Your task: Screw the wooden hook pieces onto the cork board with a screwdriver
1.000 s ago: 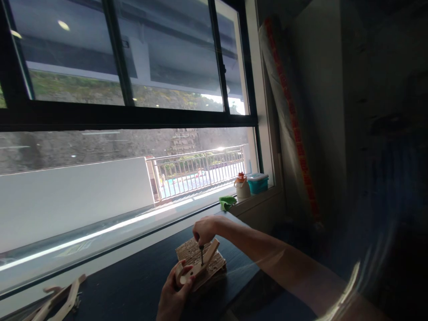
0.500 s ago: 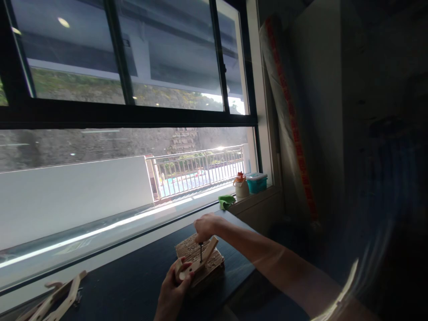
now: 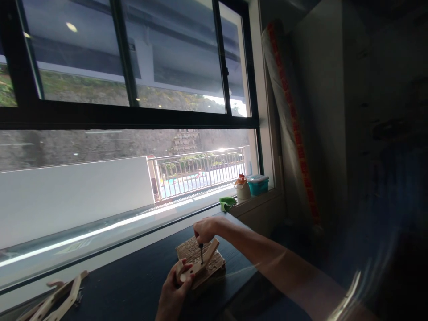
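Note:
My left hand (image 3: 175,285) is closed around the near end of a pale wooden piece (image 3: 211,251) with a rounded, curved end and a dark hole. That piece lies across a rough, textured wooden block (image 3: 190,248) on the dark table (image 3: 130,272). Above it, my right hand (image 3: 204,229) is closed in a fist on a screwdriver (image 3: 201,255); the handle is mostly hidden by my fingers. The dark shaft points straight down, its tip meeting the wooden piece just beyond my left fingers.
More pale wooden pieces (image 3: 68,296) lie at the table's left end, beside small metal bits (image 3: 79,296) that look like screws. A green cloth (image 3: 228,203), a jug with an orange top (image 3: 242,187) and a teal tub (image 3: 258,185) sit by the window.
The view has shifted slightly. Both hands keep their hold, and the screwdriver stays upright on the wooden piece; I see no clear movement of either.

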`<state>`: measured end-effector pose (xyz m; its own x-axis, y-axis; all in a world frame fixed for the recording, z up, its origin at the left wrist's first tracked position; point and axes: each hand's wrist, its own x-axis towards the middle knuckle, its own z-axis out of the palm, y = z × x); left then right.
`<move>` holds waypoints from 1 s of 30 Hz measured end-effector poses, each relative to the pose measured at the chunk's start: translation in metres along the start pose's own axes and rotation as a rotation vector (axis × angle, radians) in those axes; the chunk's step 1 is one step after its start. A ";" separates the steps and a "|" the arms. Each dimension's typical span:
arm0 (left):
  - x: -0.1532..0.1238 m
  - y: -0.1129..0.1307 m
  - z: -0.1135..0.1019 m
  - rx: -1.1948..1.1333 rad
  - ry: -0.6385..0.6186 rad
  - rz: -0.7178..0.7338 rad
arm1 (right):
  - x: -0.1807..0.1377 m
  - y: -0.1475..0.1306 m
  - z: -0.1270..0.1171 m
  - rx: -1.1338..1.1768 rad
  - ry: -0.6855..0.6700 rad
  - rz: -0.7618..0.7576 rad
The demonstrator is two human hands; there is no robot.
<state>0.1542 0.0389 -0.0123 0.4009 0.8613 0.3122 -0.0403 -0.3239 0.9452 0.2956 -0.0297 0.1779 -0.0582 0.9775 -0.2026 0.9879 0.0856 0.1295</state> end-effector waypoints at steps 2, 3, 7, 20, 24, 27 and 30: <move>0.000 0.001 0.000 0.006 -0.003 0.002 | 0.002 -0.002 0.001 -0.002 0.002 0.003; -0.001 0.001 0.000 0.008 -0.005 0.001 | 0.003 -0.003 0.001 -0.004 0.004 0.004; -0.002 0.004 0.000 0.012 0.000 -0.006 | 0.008 -0.008 0.000 -0.031 0.021 0.004; 0.002 -0.001 0.000 -0.017 -0.004 0.013 | 0.001 0.001 -0.001 -0.052 0.094 -0.052; 0.001 -0.006 0.000 -0.019 -0.010 0.005 | -0.002 0.000 0.001 -0.036 0.107 -0.029; 0.003 -0.013 -0.001 -0.001 -0.031 0.007 | -0.003 -0.003 0.002 -0.032 0.105 -0.001; 0.004 -0.015 -0.002 -0.012 -0.051 0.005 | -0.002 -0.004 0.003 -0.028 0.097 0.028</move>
<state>0.1550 0.0482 -0.0249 0.4471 0.8385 0.3114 -0.0531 -0.3227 0.9450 0.2919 -0.0326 0.1753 -0.0452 0.9936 -0.1034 0.9850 0.0615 0.1612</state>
